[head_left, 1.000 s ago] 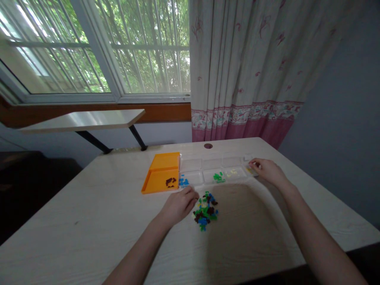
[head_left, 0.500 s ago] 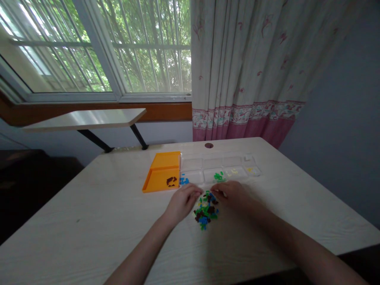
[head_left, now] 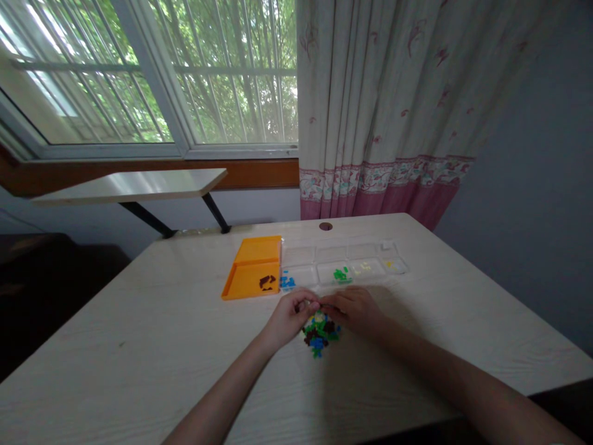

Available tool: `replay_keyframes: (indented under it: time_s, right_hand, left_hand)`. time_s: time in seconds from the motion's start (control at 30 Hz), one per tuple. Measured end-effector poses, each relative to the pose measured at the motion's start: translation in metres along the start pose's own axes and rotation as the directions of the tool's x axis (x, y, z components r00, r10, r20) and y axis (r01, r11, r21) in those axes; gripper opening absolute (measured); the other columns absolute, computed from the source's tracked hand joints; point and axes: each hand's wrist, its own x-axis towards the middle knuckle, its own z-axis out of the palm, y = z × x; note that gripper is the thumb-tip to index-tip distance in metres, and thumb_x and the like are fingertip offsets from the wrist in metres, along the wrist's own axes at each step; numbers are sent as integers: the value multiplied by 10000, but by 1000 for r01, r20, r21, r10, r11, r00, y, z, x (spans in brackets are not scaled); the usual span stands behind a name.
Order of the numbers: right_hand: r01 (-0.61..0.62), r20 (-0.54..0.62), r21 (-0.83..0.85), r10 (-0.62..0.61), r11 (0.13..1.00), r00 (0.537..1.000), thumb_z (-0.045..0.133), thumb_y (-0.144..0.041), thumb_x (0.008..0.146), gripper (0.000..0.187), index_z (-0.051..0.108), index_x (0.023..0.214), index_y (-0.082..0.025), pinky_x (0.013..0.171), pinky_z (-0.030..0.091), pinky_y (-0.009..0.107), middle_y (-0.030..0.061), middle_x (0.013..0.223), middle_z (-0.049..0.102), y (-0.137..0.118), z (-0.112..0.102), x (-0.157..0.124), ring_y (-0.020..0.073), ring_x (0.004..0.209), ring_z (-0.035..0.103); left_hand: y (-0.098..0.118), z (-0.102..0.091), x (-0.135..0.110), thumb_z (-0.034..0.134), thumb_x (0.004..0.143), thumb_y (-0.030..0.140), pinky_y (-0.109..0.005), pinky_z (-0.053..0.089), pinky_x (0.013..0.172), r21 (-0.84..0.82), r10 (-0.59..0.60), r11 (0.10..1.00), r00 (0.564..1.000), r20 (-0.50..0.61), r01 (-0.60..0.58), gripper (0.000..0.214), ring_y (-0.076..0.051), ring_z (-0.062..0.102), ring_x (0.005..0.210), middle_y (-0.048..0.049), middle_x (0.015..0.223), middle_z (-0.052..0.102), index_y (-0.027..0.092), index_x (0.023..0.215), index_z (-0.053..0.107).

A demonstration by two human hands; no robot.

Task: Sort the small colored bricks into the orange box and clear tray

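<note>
A pile of small mixed plastic pieces [head_left: 319, 337], in blue, green, brown, yellow and white, lies on the table. At its far edge my left hand [head_left: 293, 315] has its fingers pinched together; whatever is between them is too small to make out. My right hand [head_left: 354, 310] meets it from the right, fingers closed and fingertips touching or nearly touching the left ones. Both hands cover the far part of the pile. Just beyond them, blue pieces [head_left: 286, 281] and green pieces [head_left: 342, 275] lie in separate compartments of a clear tray [head_left: 303, 272].
An orange tray [head_left: 245, 284] holding brown pieces [head_left: 267, 283] adjoins the clear tray on its left. Pale yellow pieces [head_left: 363, 269] and yellow pieces [head_left: 391, 265] sit in compartments to the right. A raised shelf [head_left: 139, 185] stands at the table's back left, near the window.
My hands have come together over the far edge of the pile, the right one moving left and the left one slightly right. More of the pile's far end is now covered.
</note>
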Motion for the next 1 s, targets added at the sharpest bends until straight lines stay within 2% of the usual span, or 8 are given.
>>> replay_keyframes:
  time_s: [0.3,0.43,0.73,1.0]
  right_hand:
    - [-57,64,17,56,998,996,473,-275,856,173,624,913,-212,602,402,234,20,693,669,-1,1,-1,129,609,604]
    - [-59,39,27,58,998,998,483,-252,838,162,617,918,-208,607,403,237,20,710,673,-1,1,-1,131,618,607]
    - [-60,18,19,60,998,998,507,-287,835,161,622,903,-198,582,390,228,11,648,656,-1,-1,1,121,573,590]
    - [-154,25,74,152,985,988,519,-326,818,155,619,837,-209,565,383,218,-23,575,621,-3,-1,3,103,521,559]
  left_hand:
    - [2,0,-2,516,792,380,-196,354,498,84,32,996,999,19,-33,277,-95,449,555,-20,667,550,130,783,633]
    - [2,-1,-2,549,775,361,-196,370,511,105,58,993,998,13,-59,247,-96,461,572,-29,700,570,135,809,640]
    - [4,-3,-3,491,824,364,-216,394,587,141,75,987,996,39,-80,273,-125,516,665,-41,714,588,137,790,639]
    - [12,-3,-2,564,778,272,-191,354,512,216,147,968,987,-63,-131,153,-85,440,555,-24,691,560,150,802,653]
